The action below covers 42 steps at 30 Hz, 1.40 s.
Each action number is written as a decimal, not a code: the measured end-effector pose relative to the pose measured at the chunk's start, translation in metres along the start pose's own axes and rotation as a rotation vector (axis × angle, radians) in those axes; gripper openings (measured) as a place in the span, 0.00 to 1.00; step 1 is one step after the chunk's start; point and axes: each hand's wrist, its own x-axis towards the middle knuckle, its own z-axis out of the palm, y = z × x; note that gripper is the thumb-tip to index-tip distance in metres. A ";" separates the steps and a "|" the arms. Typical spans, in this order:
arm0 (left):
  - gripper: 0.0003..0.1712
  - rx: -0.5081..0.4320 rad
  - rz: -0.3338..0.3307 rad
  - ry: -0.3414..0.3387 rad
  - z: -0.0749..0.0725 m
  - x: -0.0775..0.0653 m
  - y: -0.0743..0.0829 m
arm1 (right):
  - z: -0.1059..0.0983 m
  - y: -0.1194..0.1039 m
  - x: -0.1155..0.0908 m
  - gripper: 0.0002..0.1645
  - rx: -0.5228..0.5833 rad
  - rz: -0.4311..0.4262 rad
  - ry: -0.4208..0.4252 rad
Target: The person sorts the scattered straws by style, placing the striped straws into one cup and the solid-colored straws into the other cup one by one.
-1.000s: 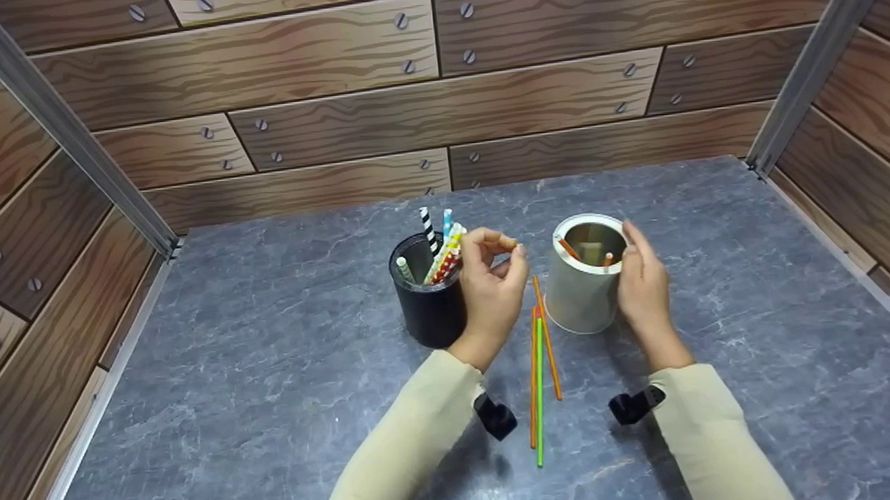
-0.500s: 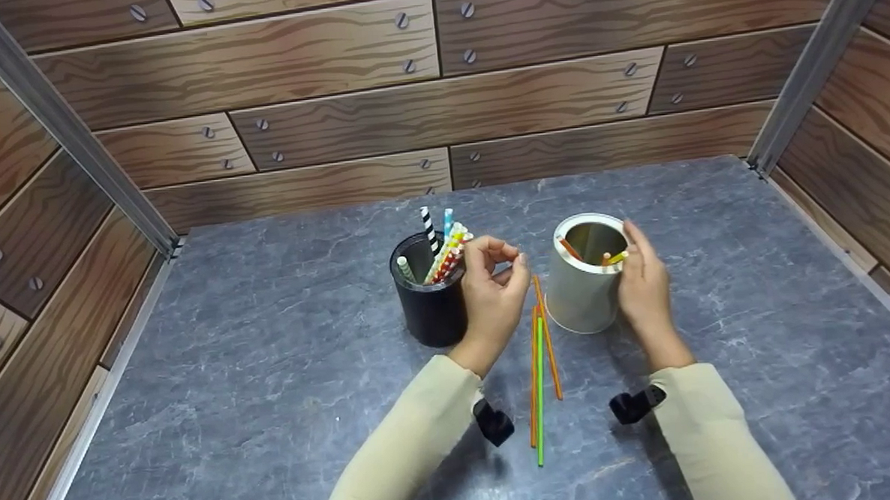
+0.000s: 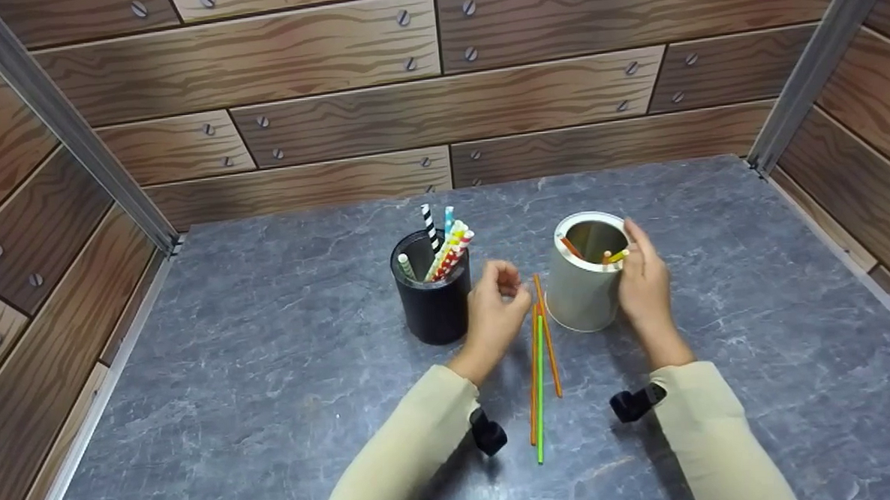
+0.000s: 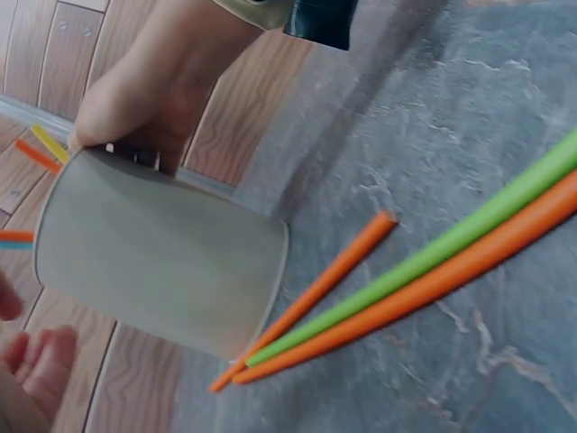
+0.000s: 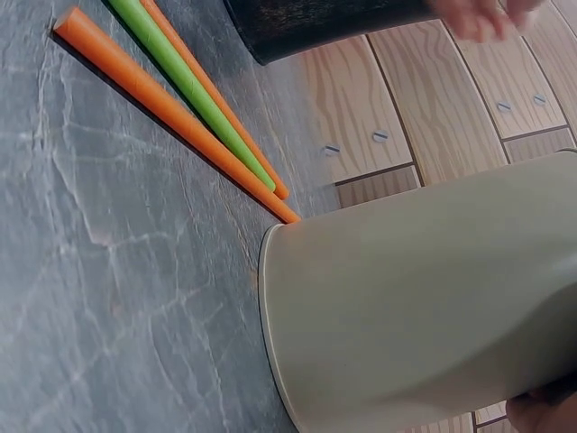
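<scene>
My left hand hovers between the two containers, its fingers loosely curled and nothing visible in them. My right hand holds the pale cream can by its right side, the index finger reaching the rim. Inside that can stand plain straws, among them an orange straw and a yellow straw. To the left is an upright black cup with several patterned paper straws. A green straw and two orange straws lie on the table just below and left of the can.
The grey marbled table is bordered at the back by a wood-print wall. Metal corner posts, such as the right post, stand at both rear corners. Each wrist carries a small black camera.
A yellow straw has come to rest at the can's right rim. My left hand has dropped lower, nearer the loose straws. My right hand has stayed on the can.
</scene>
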 end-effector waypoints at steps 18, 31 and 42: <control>0.13 0.308 -0.191 -0.261 0.000 -0.018 -0.023 | 0.000 0.000 0.000 0.26 0.009 0.009 -0.003; 0.06 0.386 -0.256 -0.390 0.006 -0.023 -0.036 | 0.001 0.000 0.000 0.27 0.008 0.015 -0.002; 0.04 0.480 -0.210 -0.401 0.011 -0.020 -0.039 | 0.002 0.001 0.000 0.27 0.023 -0.006 0.010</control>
